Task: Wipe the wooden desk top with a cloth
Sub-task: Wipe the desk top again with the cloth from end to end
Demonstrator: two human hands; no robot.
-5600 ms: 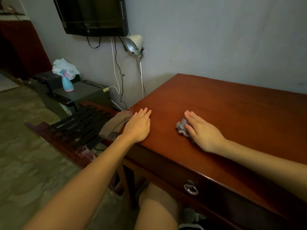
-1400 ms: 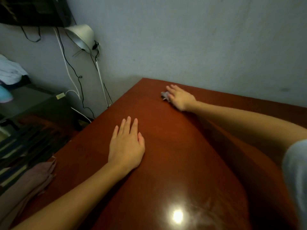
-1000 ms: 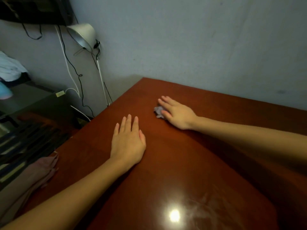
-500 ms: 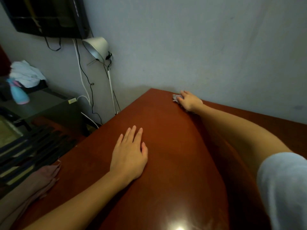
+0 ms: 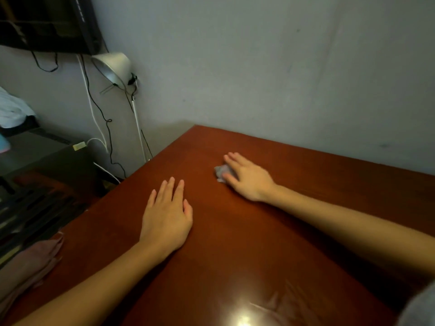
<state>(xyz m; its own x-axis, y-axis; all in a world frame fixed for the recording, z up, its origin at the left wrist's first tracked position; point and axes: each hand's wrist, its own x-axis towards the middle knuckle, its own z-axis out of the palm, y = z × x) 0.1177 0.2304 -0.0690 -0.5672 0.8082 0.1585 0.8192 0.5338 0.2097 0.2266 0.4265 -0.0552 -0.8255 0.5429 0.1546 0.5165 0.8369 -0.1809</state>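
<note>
**Wiping under way on the bench, back-left stretch in hand**

To the far left of both hands, off the bench edge, a folded pinkish-brown cloth (image 5: 28, 262) lay on a dark slatted rack (image 5: 35, 215), and beyond it a dark grey box-shaped unit (image 5: 40, 154) stood against the wall with a white bundle of fabric (image 5: 11, 109) above it. None of these was an open container whose contents could be made out. A white cone-shaded lamp (image 5: 113, 64) hung on the wall above the bench's left corner.

The left hand (image 5: 166, 217) lay flat, palm down, fingers spread and holding nothing, bracing on the glossy reddish-brown wooden bench (image 5: 235, 243). To its right and farther back, the right hand (image 5: 247, 177) pressed down on a small crumpled grey cloth (image 5: 220, 171), which showed only at the fingertips; the grip was a flat-handed press, fingers extended over the wad and not curled around it. The cloth sat on the bench top, left of the right palm and short of the back wall.

As a judgement, the wiping was mid-course: faint streaks near the bright reflection in the foreground suggested that part had been passed over, while the right-hand length of the bench showed no sign either way and probably remained to do.
</note>
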